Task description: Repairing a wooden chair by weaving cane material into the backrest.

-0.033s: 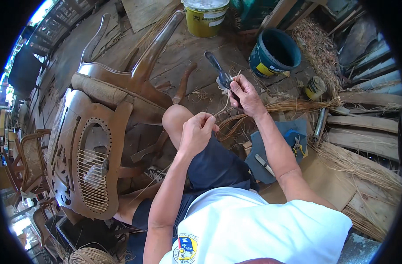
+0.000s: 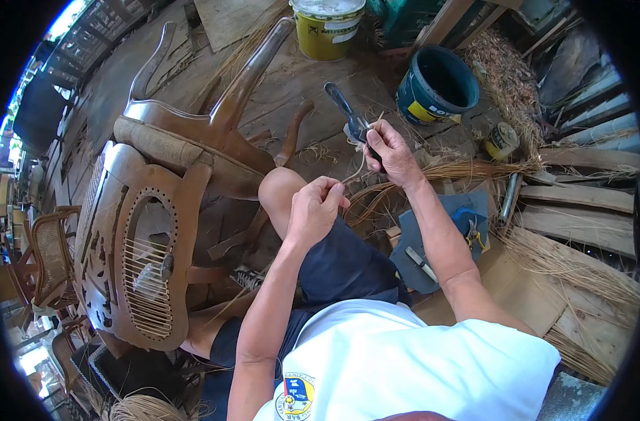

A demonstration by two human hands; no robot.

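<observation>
My right hand (image 2: 395, 156) is closed around a dark metal spokeshave (image 2: 348, 111), one handle of which sticks up past the fingers. Pale shavings cling near its middle. A thin rattan strip (image 2: 362, 167) bends from the spokeshave to my left hand (image 2: 316, 210), whose thumb and fingers pinch it. Both hands are in the air above my right knee. To the left, a carved wooden chair (image 2: 134, 245) lies tipped over. Thin cane strands cross the lower part of the oval opening in its back, with a small dark object on their right side.
A yellow-green bucket (image 2: 327, 31) and a dark teal bucket (image 2: 438, 88) stand beyond my hands. Right of my knee, pliers (image 2: 474, 235) and a light-handled tool (image 2: 421, 264) lie on a blue-grey mat (image 2: 411, 242). Rattan bundles (image 2: 467, 168) stretch across the floor near a small tin (image 2: 502, 140).
</observation>
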